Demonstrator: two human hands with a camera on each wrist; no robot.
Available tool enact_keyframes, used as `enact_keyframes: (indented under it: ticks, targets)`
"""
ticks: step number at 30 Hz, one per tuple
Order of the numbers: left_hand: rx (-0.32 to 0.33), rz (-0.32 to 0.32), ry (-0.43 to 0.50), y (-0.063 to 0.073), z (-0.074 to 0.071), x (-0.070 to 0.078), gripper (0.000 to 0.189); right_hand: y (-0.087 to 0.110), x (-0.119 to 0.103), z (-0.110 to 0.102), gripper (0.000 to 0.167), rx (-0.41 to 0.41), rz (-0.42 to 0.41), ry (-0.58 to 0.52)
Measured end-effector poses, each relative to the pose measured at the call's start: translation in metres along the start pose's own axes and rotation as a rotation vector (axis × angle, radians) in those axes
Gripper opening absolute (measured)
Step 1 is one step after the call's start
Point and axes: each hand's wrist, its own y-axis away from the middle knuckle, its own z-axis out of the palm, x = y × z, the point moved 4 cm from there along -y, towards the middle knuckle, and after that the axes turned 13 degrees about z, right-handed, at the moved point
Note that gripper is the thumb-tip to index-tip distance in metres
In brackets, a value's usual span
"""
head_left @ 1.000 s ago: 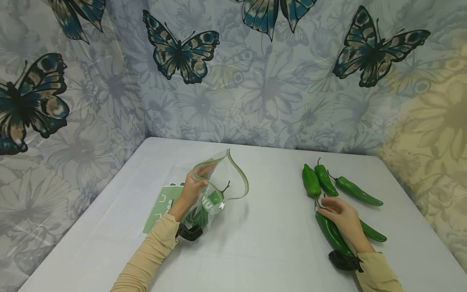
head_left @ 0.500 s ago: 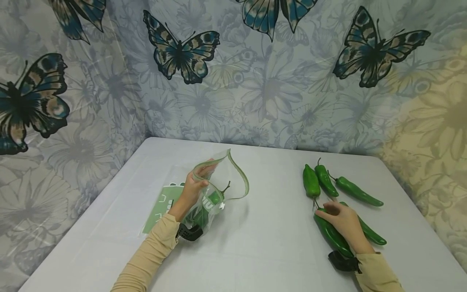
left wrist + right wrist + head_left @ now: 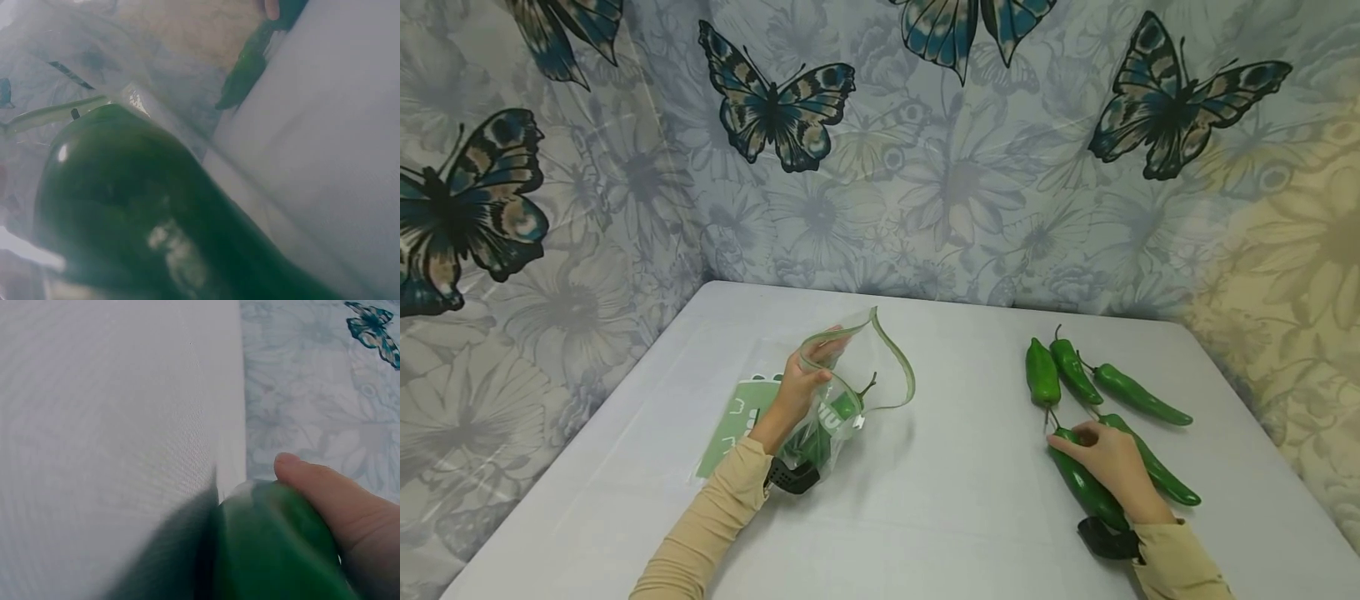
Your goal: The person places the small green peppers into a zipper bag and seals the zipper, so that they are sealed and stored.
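In the head view my left hand holds a clear zip bag with its mouth spread wide. A green pepper sits inside, its stem pointing up toward the opening; it fills much of the left wrist view as a big green pepper behind the plastic. At the right, my right hand grips the stem end of a long green pepper, thumb on the near side and fingers over the far side. The right wrist view shows the thumb against that pepper.
Beyond the right hand lie several more green peppers, among them a short one and a slim one. Another pepper lies just right of the hand. A flat green printed packet is beside the left forearm on the white table.
My right hand has come down slightly and its fingers have closed in around the near pepper's stem end. The left hand and bag have stayed in place.
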Motion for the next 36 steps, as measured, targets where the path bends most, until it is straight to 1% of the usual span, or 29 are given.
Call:
enact_keyframes:
  ticks: [6,9,14,19,23,27,29,32,36]
  targets:
    - [-0.005,0.002,0.000,0.000,0.002,0.001,0.064,-0.003,0.004,0.002,0.060,-0.059,0.033,0.022]
    - [-0.002,0.006,0.006,-0.001,0.002,0.001,0.063,-0.003,0.001,-0.001,0.057,-0.077,0.026,0.024]
    - [-0.005,0.001,0.007,0.000,0.001,0.000,0.061,0.000,-0.004,-0.005,0.054,-0.077,0.002,0.019]
    - [-0.004,-0.003,0.007,0.001,0.001,-0.001,0.060,0.000,-0.006,-0.006,0.050,-0.038,-0.017,-0.004]
    - [0.001,-0.004,0.010,0.000,0.002,-0.001,0.061,0.000,-0.006,-0.008,0.048,-0.007,-0.010,-0.036]
    - [-0.001,0.007,0.010,-0.001,0.003,0.000,0.063,0.001,-0.006,-0.012,0.049,0.019,0.007,-0.089]
    - [-0.004,0.011,0.008,-0.001,0.003,0.001,0.063,0.001,-0.007,-0.015,0.049,0.038,0.002,-0.133]
    - [-0.008,0.010,0.004,-0.001,0.004,0.001,0.063,0.001,-0.007,-0.017,0.046,0.087,-0.022,-0.210]
    - [0.000,0.003,0.004,0.000,0.005,0.001,0.061,-0.001,-0.004,-0.015,0.042,0.171,-0.095,-0.264]
